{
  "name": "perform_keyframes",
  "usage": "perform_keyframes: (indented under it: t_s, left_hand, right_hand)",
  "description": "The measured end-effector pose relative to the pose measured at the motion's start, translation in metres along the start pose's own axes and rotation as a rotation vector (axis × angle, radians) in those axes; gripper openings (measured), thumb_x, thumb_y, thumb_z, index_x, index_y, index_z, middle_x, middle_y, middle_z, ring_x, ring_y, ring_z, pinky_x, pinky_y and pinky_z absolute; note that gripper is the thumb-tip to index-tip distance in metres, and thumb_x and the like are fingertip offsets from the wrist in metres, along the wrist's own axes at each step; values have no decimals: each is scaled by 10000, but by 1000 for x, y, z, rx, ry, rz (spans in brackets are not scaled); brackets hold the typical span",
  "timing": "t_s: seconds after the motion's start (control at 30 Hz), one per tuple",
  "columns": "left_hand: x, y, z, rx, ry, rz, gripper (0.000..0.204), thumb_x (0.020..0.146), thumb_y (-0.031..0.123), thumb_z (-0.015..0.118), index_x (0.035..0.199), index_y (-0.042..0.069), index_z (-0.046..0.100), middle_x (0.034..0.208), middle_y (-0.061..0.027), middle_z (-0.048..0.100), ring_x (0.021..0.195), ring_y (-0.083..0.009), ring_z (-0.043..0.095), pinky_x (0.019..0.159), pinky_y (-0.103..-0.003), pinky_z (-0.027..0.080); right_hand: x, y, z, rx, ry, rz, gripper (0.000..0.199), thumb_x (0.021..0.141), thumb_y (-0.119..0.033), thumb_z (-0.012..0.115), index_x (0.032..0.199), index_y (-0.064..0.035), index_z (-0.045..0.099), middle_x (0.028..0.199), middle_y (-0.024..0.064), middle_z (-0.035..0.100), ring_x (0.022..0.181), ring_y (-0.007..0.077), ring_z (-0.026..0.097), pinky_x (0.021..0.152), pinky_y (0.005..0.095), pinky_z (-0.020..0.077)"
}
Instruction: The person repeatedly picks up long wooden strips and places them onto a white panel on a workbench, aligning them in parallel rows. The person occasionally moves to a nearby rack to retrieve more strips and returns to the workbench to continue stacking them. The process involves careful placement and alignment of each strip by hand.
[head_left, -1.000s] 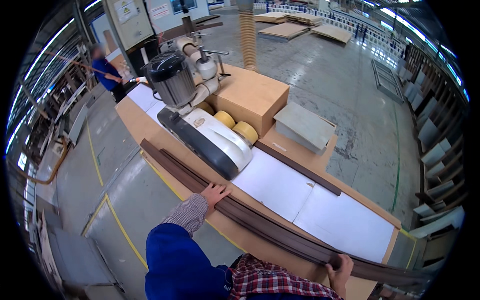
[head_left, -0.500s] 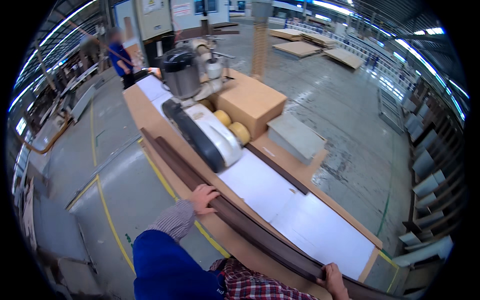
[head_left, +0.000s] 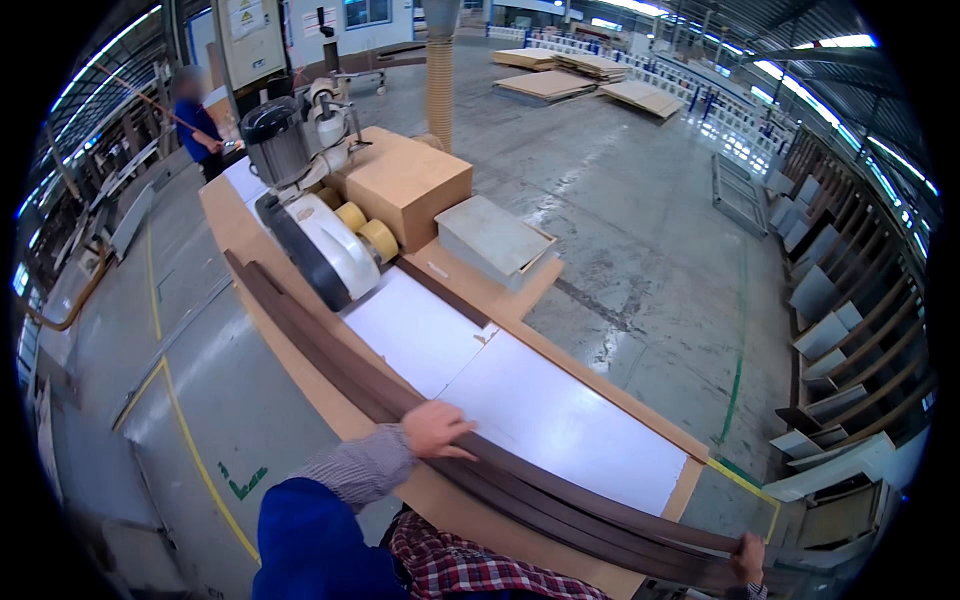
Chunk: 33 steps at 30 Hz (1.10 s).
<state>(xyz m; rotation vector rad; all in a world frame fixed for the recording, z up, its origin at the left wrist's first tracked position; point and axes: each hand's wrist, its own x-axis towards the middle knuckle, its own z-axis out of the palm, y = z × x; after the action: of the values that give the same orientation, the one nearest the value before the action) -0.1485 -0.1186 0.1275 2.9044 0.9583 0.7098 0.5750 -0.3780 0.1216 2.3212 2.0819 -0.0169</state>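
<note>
lays left hand [head_left: 435,430] across long brown strips [head_left: 325,345], back upward; cannot tell whether gripping or only pressing. clasps upper strip [head_left: 610,508] near its right end with right hand [head_left: 748,560], fingers curled around it. shows a gap between upper strip and lower ones near right hand. finds strips lengthwise along near edge of bench [head_left: 320,388], just beside white panels [head_left: 410,330]. wears blue sleeve [head_left: 305,540] on left arm, plus checked shirt [head_left: 470,560]. beyond strips, has feeder [head_left: 335,250] over panels, with yellow rollers [head_left: 378,241] and dark motor [head_left: 278,148]. has tan box [head_left: 405,175] behind rollers, grey box [head_left: 490,235] just beside it. sees hose [head_left: 440,95] behind tan box. has person [head_left: 195,125] in blue near far end of bench, well apart from both hands. sees rack [head_left: 830,330] with boards along right side.
</note>
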Motion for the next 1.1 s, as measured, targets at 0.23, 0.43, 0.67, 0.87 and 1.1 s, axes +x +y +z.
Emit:
perform_keyframes:
  t_s: [0.23, 0.43, 0.67, 0.87, 1.1]
  left_hand:
    - [85, 102, 85, -113, 31, 131, 492, 777, 527, 614, 995, 88, 567, 743, -40, 458, 668, -192, 490, 623, -303, 406]
    - [126, 124, 145, -208, -5, 117, 503, 820, 551, 533, 1013, 86, 535, 806, -57, 470, 738, -198, 492, 701, -327, 399]
    - [174, 131, 204, -141, -89, 19, 602, 846, 522, 513, 1247, 74, 482, 1345, -187, 390, 1288, -317, 339, 1065, -506, 247]
    - [180, 86, 217, -86, -131, -46, 666, 853, 516, 503, 1300, 31, 413, 1410, -193, 318, 1335, -319, 270, 1088, -475, 213]
    - [189, 46, 220, -96, -150, -153, 716, 867, 580, 432, 1310, 18, 407, 1419, -207, 295, 1338, -328, 249, 1101, -464, 175]
  right_hand:
    - [-62, 146, 25, -175, -133, 425, 147, 593, -7, 547, 729, -30, 496, 708, 215, 519, 762, 434, 483, 688, 499, 368]
    - [-83, 183, 37, -233, -174, 554, 132, 598, -3, 543, 721, -27, 501, 708, 217, 520, 763, 433, 487, 687, 500, 373]
    - [-72, 203, 49, -240, -170, 562, 114, 604, 1, 539, 711, -24, 507, 709, 219, 522, 765, 431, 492, 686, 502, 379]
    - [-42, 222, 66, -221, -120, 481, 99, 610, 5, 535, 703, -21, 513, 709, 221, 524, 767, 430, 496, 685, 503, 385]
    - [25, 222, 86, -203, -153, 399, 60, 634, 25, 530, 685, -5, 538, 710, 227, 537, 767, 425, 524, 675, 499, 418]
